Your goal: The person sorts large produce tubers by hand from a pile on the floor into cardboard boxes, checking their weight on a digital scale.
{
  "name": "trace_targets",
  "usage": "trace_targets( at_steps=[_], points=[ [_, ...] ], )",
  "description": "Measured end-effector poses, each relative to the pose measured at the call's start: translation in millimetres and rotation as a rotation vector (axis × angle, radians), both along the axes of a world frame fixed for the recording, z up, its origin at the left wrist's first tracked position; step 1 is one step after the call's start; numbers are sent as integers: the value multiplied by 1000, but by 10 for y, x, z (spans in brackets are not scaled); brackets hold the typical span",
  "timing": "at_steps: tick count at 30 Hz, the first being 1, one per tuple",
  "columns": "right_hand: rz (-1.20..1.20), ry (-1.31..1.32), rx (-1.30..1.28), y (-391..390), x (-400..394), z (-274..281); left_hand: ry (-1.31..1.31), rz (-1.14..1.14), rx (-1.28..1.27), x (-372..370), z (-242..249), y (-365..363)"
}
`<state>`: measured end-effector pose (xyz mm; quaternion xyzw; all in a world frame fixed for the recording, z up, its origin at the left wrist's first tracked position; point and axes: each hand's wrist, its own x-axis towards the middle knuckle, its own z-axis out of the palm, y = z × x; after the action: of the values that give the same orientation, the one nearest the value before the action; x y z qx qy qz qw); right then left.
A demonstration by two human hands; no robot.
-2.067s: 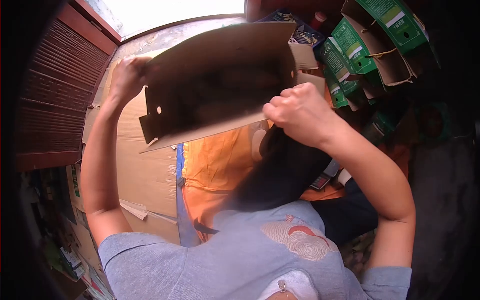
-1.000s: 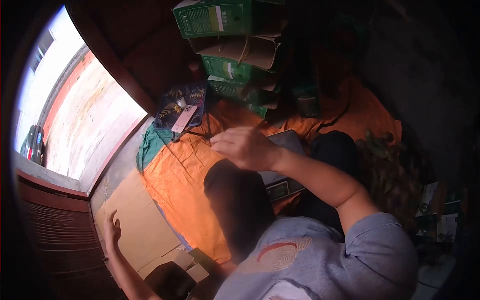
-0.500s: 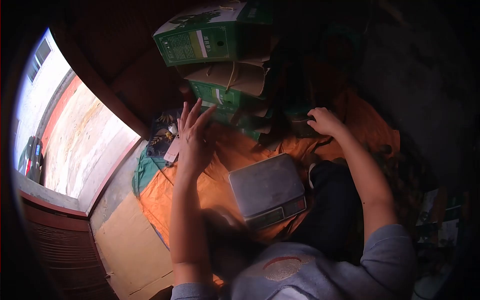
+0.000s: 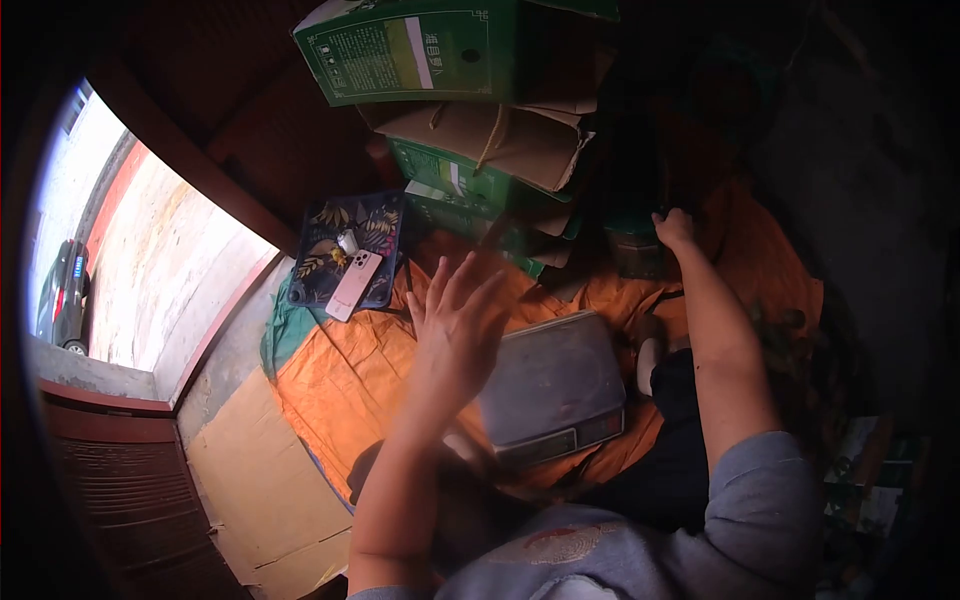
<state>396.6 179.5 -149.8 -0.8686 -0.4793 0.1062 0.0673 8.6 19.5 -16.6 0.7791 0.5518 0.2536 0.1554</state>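
Note:
My left hand (image 4: 455, 335) is raised over the orange sheet, beside the left edge of a flat-topped digital scale (image 4: 555, 380). Its fingers are spread and nothing is in them. Farther out, my right hand (image 4: 675, 229) has its fingers curled at the upper right edge of a dark green box (image 4: 637, 252). Deep shadow hides the fingertips and much of that box. The scale lies between my legs, its display side toward me.
Green printed cartons (image 4: 410, 60) with rope handles are stacked at the back. A pink phone (image 4: 354, 285) lies on a patterned tray (image 4: 390, 225). Orange sheet (image 4: 350, 380) covers the floor beside flattened cardboard (image 4: 265, 490). An open doorway (image 4: 170, 250) is at left.
My left hand has moved right, from in front of the patterned tray to beside the scale, uncovering the tray and phone. My right hand stays at the dark box as the view shifts.

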Motion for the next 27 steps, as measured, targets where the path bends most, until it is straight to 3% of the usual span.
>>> trace_targets(
  at_steps=[5, 8, 14, 16, 20, 27],
  points=[
    [-44, -94, 6, 108, 174, -231, 27, -10, -38, 14, -13, 34],
    [-128, -114, 28, 36, 311, 7, 8, -2, -37, -19, -74, 51],
    [-159, -181, 466, -130, 1420, 395, -3, 23, -19, -59, -69, 46],
    [-170, -294, 457, -339, 1413, 842, -9, 11, 2, -59, -91, 45],
    [82, -270, 509, -606, 1740, 1215, 17, -5, 31, -44, -124, 18],
    [448, -180, 407, -1116, 1556, 1809, 14, -65, 90, -71, -225, -51]
  ],
)
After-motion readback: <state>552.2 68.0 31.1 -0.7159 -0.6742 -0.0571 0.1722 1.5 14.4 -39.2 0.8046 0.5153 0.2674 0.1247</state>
